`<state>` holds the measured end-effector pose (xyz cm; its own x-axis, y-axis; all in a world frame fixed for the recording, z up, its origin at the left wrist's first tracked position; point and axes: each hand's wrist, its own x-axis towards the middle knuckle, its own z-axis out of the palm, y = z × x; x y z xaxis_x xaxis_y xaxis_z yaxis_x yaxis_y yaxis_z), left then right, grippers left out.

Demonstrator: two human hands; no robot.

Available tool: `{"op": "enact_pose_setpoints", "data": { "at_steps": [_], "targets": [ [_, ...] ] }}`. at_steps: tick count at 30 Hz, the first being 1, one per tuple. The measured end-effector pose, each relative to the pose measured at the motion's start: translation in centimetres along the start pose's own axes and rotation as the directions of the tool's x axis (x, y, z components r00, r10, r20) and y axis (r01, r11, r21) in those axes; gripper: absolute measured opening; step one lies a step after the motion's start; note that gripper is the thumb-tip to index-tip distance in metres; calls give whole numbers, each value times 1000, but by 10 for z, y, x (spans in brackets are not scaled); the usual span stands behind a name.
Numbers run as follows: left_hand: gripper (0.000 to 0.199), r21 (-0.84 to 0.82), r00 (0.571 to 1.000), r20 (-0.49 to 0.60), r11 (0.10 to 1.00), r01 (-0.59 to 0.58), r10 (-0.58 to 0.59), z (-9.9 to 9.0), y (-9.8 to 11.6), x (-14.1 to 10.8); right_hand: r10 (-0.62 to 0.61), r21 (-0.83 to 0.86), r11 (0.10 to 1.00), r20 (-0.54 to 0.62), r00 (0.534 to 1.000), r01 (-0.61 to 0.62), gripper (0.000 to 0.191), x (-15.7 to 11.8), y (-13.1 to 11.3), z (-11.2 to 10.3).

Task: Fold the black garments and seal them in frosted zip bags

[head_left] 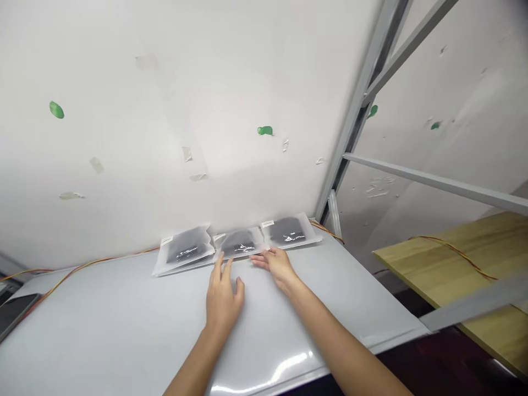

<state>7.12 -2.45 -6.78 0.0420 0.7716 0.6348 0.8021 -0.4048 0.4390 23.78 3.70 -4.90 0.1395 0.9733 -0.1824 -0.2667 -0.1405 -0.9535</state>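
Three frosted plastic bags with dark contents lie in a row against the wall: a left bag (pixel 187 247), a middle bag (pixel 238 242) and a right bag (pixel 287 231). Each has a small white label near its upper left corner. My left hand (pixel 225 297) is open, fingers spread, with its fingertips at the near edge of the middle bag. At that bag's near right corner, beside the right bag, is my right hand (pixel 278 266), its fingers stretched out and apart. Whether either hand touches the plastic, I cannot tell.
The bags lie on a grey-white shelf (pixel 124 313). Red and yellow wires (pixel 78 268) run along its back edge. A dark flat device (pixel 16 313) sits at far left. Metal frame bars (pixel 350 126) rise at right, near a wooden board (pixel 462 264).
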Motion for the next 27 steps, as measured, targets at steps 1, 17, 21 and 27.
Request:
{"op": "enact_pose_setpoints", "data": {
  "at_steps": [1, 17, 21, 27],
  "targets": [
    [55, 4, 999, 29, 999, -31, 31, 2, -3, -1, 1, 9, 1000, 6, 1000, -1, 14, -1, 0, 0],
    [51, -66, 933, 361, 998, 22, 3, -3, -10, -1, -28, -58, 998, -453, 891, 2, 30, 9, -13, -69],
    [40, -232, 949, 305, 960, 156, -81, -14, -1, 8, -109, -84, 993, -505, 856, 77, 21, 10, -16, -66],
    [25, -478, 931, 240, 801, 359, -274, -27, 13, 19, -268, -66, 961, -479, 836, 270, 21, 0, -34, -68]
  ]
}}
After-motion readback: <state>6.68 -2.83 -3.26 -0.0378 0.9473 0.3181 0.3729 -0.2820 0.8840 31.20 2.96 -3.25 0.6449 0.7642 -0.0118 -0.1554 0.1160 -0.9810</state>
